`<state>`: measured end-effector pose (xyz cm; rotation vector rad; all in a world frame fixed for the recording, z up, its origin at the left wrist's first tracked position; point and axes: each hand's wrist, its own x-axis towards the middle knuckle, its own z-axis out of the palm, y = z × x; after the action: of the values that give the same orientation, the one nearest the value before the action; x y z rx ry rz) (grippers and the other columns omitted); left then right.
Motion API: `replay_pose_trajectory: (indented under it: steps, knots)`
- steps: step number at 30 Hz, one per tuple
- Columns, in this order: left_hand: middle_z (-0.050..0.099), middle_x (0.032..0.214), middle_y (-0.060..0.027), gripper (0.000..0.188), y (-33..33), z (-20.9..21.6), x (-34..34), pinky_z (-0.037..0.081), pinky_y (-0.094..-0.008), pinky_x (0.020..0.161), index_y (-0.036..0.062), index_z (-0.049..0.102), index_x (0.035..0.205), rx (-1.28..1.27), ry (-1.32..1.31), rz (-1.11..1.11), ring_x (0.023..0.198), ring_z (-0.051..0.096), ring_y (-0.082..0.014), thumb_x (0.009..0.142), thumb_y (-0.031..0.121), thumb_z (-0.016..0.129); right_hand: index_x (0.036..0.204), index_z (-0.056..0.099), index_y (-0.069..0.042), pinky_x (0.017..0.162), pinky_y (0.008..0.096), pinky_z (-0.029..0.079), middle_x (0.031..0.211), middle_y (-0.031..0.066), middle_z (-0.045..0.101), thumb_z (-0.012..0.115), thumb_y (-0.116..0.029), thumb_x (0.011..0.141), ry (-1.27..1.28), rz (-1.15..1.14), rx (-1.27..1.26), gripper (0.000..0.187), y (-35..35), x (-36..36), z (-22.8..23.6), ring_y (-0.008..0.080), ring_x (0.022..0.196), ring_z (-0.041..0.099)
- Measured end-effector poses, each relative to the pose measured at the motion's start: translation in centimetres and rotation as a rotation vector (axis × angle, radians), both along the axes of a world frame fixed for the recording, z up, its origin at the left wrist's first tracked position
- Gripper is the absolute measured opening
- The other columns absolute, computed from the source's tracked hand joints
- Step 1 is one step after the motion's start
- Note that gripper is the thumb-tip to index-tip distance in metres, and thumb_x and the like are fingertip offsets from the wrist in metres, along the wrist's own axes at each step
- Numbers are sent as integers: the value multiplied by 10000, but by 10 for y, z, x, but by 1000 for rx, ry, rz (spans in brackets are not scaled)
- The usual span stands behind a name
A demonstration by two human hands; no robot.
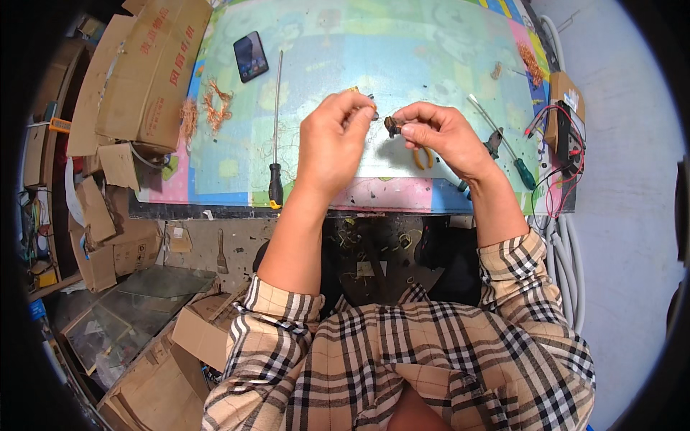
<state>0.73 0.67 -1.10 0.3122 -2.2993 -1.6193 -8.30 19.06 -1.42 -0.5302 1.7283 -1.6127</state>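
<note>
dark component (392, 126) in right fingers (418, 133)

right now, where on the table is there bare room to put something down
The widest fairly bare patch of table lies beyond the left hand and right hand, between the phone and the far-right copper wire. A smaller one sits on the phone's near side, left of the long screwdriver. Crowded: the right side, with pliers and green-handled screwdriver.

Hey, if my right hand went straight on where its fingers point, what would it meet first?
Likely your left hand, or the small piece it pinches, with the dark part in your right hand leading; their heights are hard to judge.
</note>
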Motion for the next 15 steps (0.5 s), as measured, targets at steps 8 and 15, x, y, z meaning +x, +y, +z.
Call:
replay_pose_trajectory:
  steps: [8, 15]
  knots:
    - [566, 759, -73, 109, 2, 7, 4, 415, -292, 627, -12, 695, 888, -246, -102, -33, 673, 509, -133, 856, 89, 669, 1021, 713, -70, 645, 294, 433, 809, 39, 531, 747, -95, 793, 616, -80, 150, 233, -3, 6, -2, 147, 706, 495]
    - [579, 749, 9, 127, -5, 0, 3, 383, -255, 606, -15, 677, 860, -10, -85, -31, 667, 462, -78, 888, 107, 658, 1006, 708, -78, 662, 294, 452, 828, 31, 548, 756, -49, 775, 758, -157, 118, 238, -6, 7, -5, 145, 715, 512]
